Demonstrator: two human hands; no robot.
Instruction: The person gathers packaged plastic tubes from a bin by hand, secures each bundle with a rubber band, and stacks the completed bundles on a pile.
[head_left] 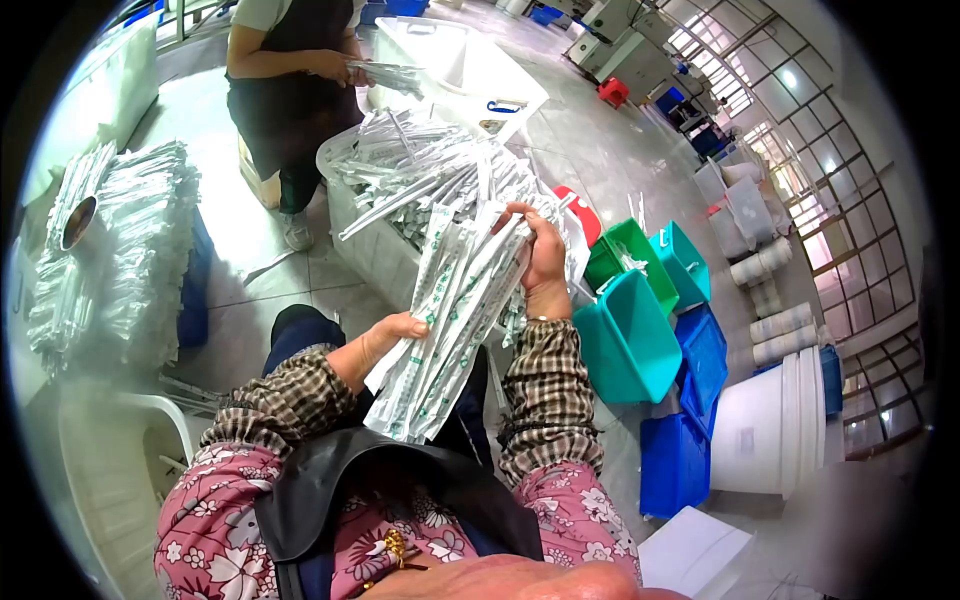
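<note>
A bundle of long, thin white packets with green print (pixel 440 335) is held slantwise in front of my body. What is inside the packets I cannot make out. My left hand (pixel 385 338) grips the bundle's lower left side, its thumb on top and its other fingers hidden beneath. Higher up on the right, my right hand (pixel 540 250) curls its fingers around the upper end. Just beyond, a white tub (pixel 345 215) is heaped with a loose pile of similar packets (pixel 430 165).
A co-worker (pixel 300 90) stands beyond the tub, holding packets. Stacked packets (pixel 150 240) stand at left. Green bins (pixel 630 330), blue bins (pixel 675 465) and a white bucket (pixel 765 425) stand at right. A large white crate (pixel 520 95) lies behind the tub.
</note>
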